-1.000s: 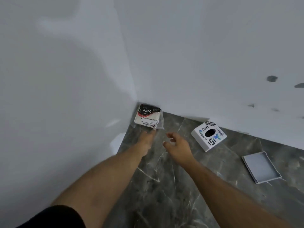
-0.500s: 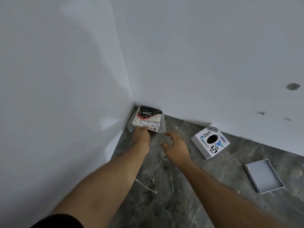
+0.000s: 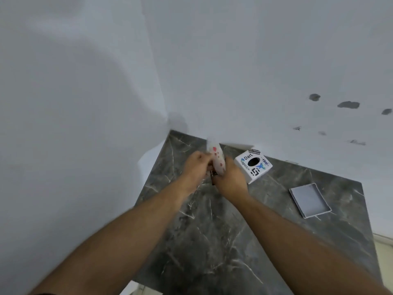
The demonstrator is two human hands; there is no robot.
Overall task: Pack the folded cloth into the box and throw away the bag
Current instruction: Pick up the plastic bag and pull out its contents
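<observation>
A clear bag with the folded cloth inside is held upright, lifted off the dark marble counter; it is blurred, white with red marks. My left hand grips its left side and my right hand grips its right side and bottom. Just to the right of my right hand, a white box lid with stickers and a black oval hole lies on the counter. Farther right sits the open grey box tray.
White walls meet in a corner behind my hands. The right wall has several dark chipped spots. The counter's right edge drops off beyond the grey tray.
The bagged cloth lay flat in the corner; both hands closed on it and lifted it out, toward me and to the right, turned upright.
</observation>
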